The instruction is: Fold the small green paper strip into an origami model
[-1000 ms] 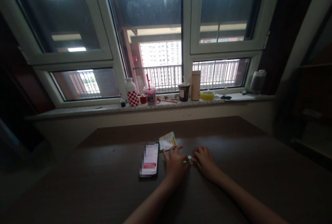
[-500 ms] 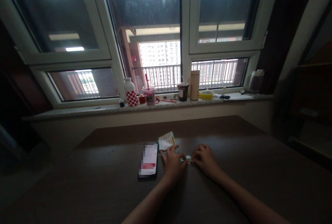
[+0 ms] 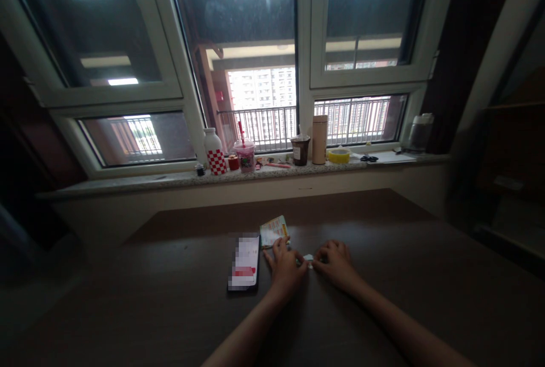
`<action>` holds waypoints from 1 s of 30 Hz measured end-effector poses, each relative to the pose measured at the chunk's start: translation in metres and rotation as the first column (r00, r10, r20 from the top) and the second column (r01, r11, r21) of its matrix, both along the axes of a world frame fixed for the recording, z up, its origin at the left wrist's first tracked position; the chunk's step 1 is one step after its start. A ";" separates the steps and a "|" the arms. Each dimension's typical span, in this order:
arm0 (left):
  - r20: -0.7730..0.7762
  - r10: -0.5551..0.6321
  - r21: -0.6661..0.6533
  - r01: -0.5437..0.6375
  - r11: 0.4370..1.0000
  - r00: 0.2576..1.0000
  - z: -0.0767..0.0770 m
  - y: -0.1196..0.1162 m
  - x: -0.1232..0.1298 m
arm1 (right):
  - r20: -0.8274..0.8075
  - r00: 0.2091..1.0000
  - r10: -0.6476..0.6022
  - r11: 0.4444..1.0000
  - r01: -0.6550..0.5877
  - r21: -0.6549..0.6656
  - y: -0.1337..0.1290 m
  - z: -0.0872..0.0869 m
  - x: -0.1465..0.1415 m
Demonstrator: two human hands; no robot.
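Pinching what's perhaps paper (image 3: 309,258) in both hands (image 3: 286,270) (image 3: 336,264)

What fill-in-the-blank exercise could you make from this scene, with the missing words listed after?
1. The phone lies to the ____ of the left hand, away from the right hand.
2. The small pale piece is between the two ____.
3. The tape on the sill is ____.
4. The bottle has red and ____ checks.

Missing words: left; hands; yellow; white.

No legible text: paper's print (image 3: 272,232) and cup's label (image 3: 297,152) too small.
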State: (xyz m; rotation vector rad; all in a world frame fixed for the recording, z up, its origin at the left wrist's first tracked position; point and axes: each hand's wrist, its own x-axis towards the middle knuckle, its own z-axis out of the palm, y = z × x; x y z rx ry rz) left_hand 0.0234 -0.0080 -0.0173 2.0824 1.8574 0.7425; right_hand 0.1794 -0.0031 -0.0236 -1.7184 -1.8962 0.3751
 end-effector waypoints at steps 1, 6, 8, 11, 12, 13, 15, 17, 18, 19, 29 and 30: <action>-0.001 0.006 -0.011 -0.006 1.000 1.000 0.000 0.000 0.000 | 0.003 1.000 -0.009 1.000 0.009 -0.017 0.001 0.000 0.000; 0.003 0.015 -0.038 -0.015 0.999 1.000 0.001 0.001 0.000 | 0.009 0.999 -0.049 0.995 0.050 -0.092 0.003 0.002 -0.002; 0.004 0.013 -0.029 -0.013 0.999 1.000 0.000 0.000 0.000 | 0.012 0.998 -0.061 0.993 0.062 -0.098 0.003 0.003 -0.003; 0.016 0.006 -0.008 -0.006 1.000 1.000 0.000 0.000 -0.001 | 0.017 0.997 -0.071 0.993 0.072 -0.092 0.003 0.002 -0.003; 0.022 0.004 -0.001 -0.004 1.000 1.000 0.000 0.000 -0.001 | 0.019 0.997 -0.073 0.993 0.074 -0.091 0.003 0.002 -0.003; 0.024 0.002 0.004 -0.002 1.000 1.000 0.000 0.000 -0.001 | 0.021 0.997 -0.073 0.993 0.074 -0.090 0.003 0.002 -0.003; 0.029 -0.008 0.015 0.007 1.000 1.000 0.000 0.000 -0.001 | 0.021 0.997 -0.072 0.993 0.074 -0.090 0.003 0.002 -0.003; 0.025 -0.004 0.019 0.003 1.000 1.000 0.001 0.000 -0.002 | 0.019 0.997 -0.070 0.993 0.071 -0.093 0.004 0.003 -0.003; 0.021 -0.002 0.022 0.001 1.000 1.000 0.001 0.000 -0.002 | 0.016 0.997 -0.070 0.993 0.072 -0.096 0.004 0.003 -0.003; 0.015 -0.001 0.025 0.001 1.000 1.000 0.001 0.000 -0.002 | 0.014 0.997 -0.071 0.992 0.072 -0.099 0.003 0.003 -0.003; -0.026 -0.001 0.045 0.003 0.999 1.000 -0.003 0.002 -0.002 | 0.029 0.998 -0.057 0.994 0.060 -0.094 0.005 0.002 -0.003; -0.029 -0.005 0.052 0.006 0.999 1.000 -0.003 0.002 -0.002 | 0.034 0.998 -0.055 0.994 0.058 -0.096 0.005 0.001 -0.003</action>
